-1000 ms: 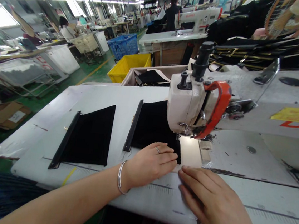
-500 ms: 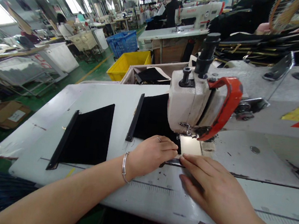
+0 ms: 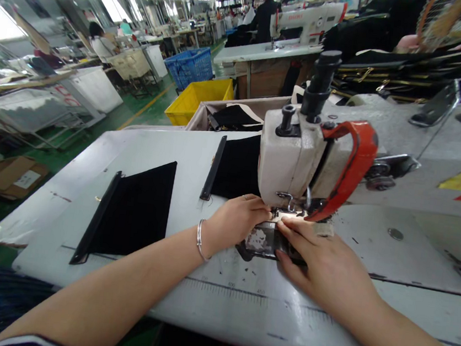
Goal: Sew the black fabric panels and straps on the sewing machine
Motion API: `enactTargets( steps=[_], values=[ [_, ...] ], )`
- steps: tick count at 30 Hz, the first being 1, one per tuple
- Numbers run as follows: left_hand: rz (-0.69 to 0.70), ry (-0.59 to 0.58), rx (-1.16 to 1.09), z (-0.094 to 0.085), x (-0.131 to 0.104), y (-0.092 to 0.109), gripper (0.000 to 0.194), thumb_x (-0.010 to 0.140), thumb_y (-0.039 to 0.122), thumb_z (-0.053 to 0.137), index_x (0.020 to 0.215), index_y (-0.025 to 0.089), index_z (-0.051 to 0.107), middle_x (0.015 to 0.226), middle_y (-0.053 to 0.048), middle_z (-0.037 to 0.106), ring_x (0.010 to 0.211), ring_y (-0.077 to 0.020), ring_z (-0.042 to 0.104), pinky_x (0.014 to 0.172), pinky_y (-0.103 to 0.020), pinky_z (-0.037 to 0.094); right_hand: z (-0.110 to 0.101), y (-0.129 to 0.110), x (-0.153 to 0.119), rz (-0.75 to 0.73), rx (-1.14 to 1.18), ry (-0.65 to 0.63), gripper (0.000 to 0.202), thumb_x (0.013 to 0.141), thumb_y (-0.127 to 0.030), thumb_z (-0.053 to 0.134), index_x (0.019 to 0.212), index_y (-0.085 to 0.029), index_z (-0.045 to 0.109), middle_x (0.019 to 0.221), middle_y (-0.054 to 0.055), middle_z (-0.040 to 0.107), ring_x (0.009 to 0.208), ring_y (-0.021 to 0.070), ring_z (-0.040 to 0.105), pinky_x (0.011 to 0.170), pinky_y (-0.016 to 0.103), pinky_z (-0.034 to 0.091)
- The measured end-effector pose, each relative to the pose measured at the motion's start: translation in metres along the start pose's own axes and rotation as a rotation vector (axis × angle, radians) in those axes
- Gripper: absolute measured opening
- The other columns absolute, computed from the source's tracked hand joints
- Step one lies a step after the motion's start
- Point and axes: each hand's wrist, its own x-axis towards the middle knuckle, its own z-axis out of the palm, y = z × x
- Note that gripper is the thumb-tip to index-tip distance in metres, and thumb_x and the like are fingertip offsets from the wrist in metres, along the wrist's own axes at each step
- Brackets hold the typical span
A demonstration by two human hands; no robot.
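A black fabric panel [image 3: 237, 167] with a dark strip along its left edge lies partly behind the sewing machine head [image 3: 288, 157]. At its near edge, by the presser foot, my left hand [image 3: 238, 221] is closed with bent fingertips on the cloth. My right hand [image 3: 325, 256] rests with fingers stretched out and thumb apart, fingertips on a narrow cream piece [image 3: 290, 216] under the needle area. Both hands partly hide the material. Between them shows the worn metal plate [image 3: 262, 239] of the machine bed. A second black panel [image 3: 139, 207] lies flat to the left.
Behind the white table [image 3: 58, 220] stand a bin with black pieces [image 3: 236, 119], a yellow crate [image 3: 199, 100] and a blue basket [image 3: 188, 67]. A red lever guard [image 3: 358, 165] juts from the machine head. Black pieces with zippers [image 3: 416, 75] are piled behind the machine.
The black panel and cream piece have slid away from me under the machine head, uncovering the metal plate. Both hands have moved slightly forward with them. The left panel has stayed put.
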Motion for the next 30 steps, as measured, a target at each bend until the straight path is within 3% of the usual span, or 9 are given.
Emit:
enactTargets(
  steps=[8,15,23,27,30],
  values=[
    [-0.044,0.077,-0.017,0.003,0.002,0.000,0.020,0.092,0.011,0.050,0.102,0.019,0.066,0.106,-0.001,0.068,0.102,-0.0145,0.061,0.095,-0.028,0.047,0.002,0.000,0.003,0.002,0.000,0.027,0.049,0.088,-0.037,0.050,0.131,-0.014,0.052,0.129,0.009,0.057,0.112,0.0272,0.054,0.096,0.045,0.045],
    [-0.081,0.020,-0.018,0.005,0.000,0.001,0.018,0.089,0.012,0.055,0.103,0.018,0.065,0.108,-0.002,0.068,0.102,-0.0178,0.061,0.095,-0.033,0.048,0.003,-0.002,0.000,0.008,0.011,0.059,0.048,0.087,-0.033,0.052,0.131,-0.014,0.052,0.124,0.011,0.059,0.110,0.0265,0.055,0.096,0.046,0.045],
    [-0.062,0.037,-0.107,0.004,-0.002,0.003,0.023,0.089,0.010,0.053,0.107,0.020,0.065,0.114,-0.002,0.066,0.112,-0.0144,0.057,0.102,-0.030,0.044,0.010,-0.004,-0.005,-0.038,-0.061,0.095,0.045,0.089,-0.026,0.046,0.133,-0.017,0.049,0.131,0.010,0.055,0.114,0.0244,0.054,0.094,0.046,0.047],
    [-0.149,0.085,-0.101,-0.003,-0.004,0.011,0.024,0.091,0.016,0.052,0.113,0.018,0.061,0.115,-0.003,0.064,0.109,-0.0153,0.057,0.101,-0.028,0.044,0.017,0.001,-0.006,-0.079,-0.114,0.182,0.044,0.087,-0.026,0.050,0.129,-0.016,0.051,0.127,0.011,0.057,0.112,0.0244,0.056,0.092,0.044,0.050],
    [-0.147,0.063,0.054,-0.003,-0.007,0.012,0.021,0.092,0.025,0.053,0.111,0.019,0.061,0.113,-0.005,0.063,0.108,-0.0195,0.055,0.099,-0.033,0.046,0.025,0.012,-0.005,-0.112,-0.127,0.298,0.042,0.083,-0.024,0.054,0.125,-0.015,0.055,0.119,0.012,0.061,0.106,0.0246,0.060,0.088,0.041,0.053]
  ],
)
